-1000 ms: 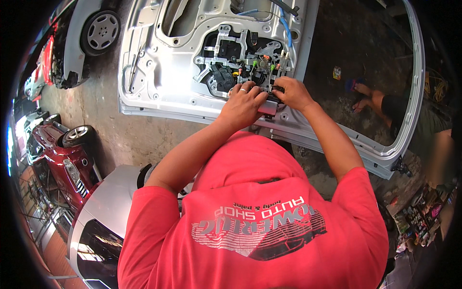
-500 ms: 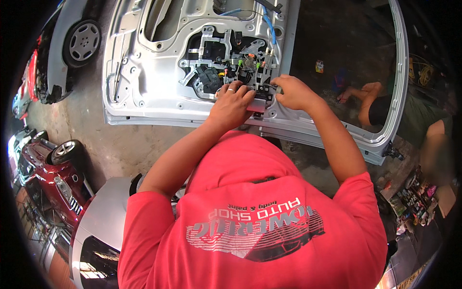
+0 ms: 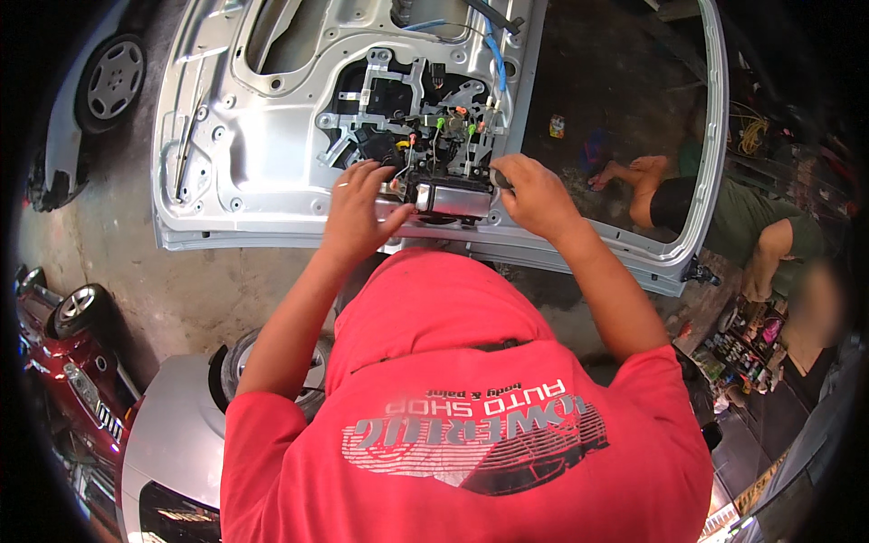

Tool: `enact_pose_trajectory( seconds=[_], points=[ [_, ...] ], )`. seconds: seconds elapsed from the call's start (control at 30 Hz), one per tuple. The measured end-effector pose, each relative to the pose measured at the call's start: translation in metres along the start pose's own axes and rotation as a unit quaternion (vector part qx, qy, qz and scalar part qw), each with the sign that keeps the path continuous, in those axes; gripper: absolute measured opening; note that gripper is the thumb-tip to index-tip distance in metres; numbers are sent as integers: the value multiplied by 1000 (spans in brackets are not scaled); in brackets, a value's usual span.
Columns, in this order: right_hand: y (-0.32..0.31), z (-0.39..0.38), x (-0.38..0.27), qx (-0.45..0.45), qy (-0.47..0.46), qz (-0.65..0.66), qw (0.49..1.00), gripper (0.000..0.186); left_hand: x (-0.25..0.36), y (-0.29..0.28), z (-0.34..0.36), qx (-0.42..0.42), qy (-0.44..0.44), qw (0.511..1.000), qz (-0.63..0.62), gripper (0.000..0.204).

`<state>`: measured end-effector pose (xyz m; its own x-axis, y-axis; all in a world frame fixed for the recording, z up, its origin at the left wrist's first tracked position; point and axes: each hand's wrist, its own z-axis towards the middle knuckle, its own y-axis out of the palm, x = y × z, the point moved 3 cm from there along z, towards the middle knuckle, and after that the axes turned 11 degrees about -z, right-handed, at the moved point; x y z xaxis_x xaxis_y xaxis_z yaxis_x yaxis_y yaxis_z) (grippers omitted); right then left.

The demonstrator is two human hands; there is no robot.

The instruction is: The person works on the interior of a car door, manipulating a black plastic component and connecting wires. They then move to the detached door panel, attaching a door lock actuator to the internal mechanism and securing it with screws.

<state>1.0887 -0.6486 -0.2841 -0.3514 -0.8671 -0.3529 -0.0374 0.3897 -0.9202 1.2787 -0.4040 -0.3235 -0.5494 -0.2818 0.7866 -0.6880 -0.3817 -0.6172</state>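
Note:
A silver car door (image 3: 276,163) lies flat before me, its inner side up. At its lower edge sits a shiny silver door handle (image 3: 453,200) in a black housing. My left hand (image 3: 360,210) is open beside the handle's left end, fingers spread and thumb close to it. Closed at the handle's right end, my right hand (image 3: 536,197) grips a small dark piece, mostly hidden by the fingers. Above the handle is the latch mechanism (image 3: 444,136), with thin metal rods and green, orange and pink clips. Blue-sleeved cables (image 3: 493,59) run up from it.
Through the door's window frame (image 3: 717,136) at the right, another person's foot (image 3: 625,172) and legs show. A shelf of bottles and small items (image 3: 747,348) stands at lower right. Parked cars line the left, including a dark red one (image 3: 77,362).
My left hand has lifted off the handle and moved left, its fingers spreading and uncovering the silver handle. My right hand stays at the handle's right end. The whole view has shifted slightly.

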Motion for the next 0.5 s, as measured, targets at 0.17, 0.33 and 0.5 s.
enact_pose_trajectory(
  seconds=[0.17, 0.33, 0.5],
  points=[
    [-11, -2, -11, 0, 34, 22, 999, 41, -36, -27, -22, -15, -51, 999, 10, 62],
    [-16, -5, -18, 11, 73, 19, 997, 42, -49, -40, -17, -29, -55, 998, 14, 58],
    [-6, -8, -20, 26, 85, -4, 996, 44, -58, -49, -9, -27, -36, 998, 36, 54]
  ],
)
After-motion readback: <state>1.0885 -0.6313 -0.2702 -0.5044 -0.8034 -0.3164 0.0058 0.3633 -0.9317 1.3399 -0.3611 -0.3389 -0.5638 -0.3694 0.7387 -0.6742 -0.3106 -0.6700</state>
